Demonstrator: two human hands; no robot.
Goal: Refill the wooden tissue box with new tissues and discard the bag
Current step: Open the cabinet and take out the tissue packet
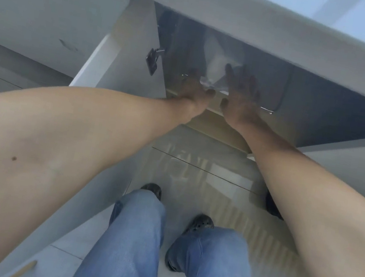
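Note:
Both my arms reach forward into a dark, open cabinet (pixel 304 106) under a white counter (pixel 246 20). A crumpled clear plastic bag (pixel 213 68) sits between my hands, just inside the opening. My left hand (pixel 196 87) grips the bag's left side with curled fingers. My right hand (pixel 242 92) lies against its right side with the fingers stretched along it. The view in there is dim and blurred. What lies under the bag is hidden. No wooden tissue box is in view.
The cabinet door (pixel 123 54) stands open to the left, with a dark hinge (pixel 152 59) on its inner face. A thin metal rim (pixel 267 109) shows by my right hand. Below are glossy floor tiles (pixel 195 170), my jeans and dark shoes (pixel 198 224).

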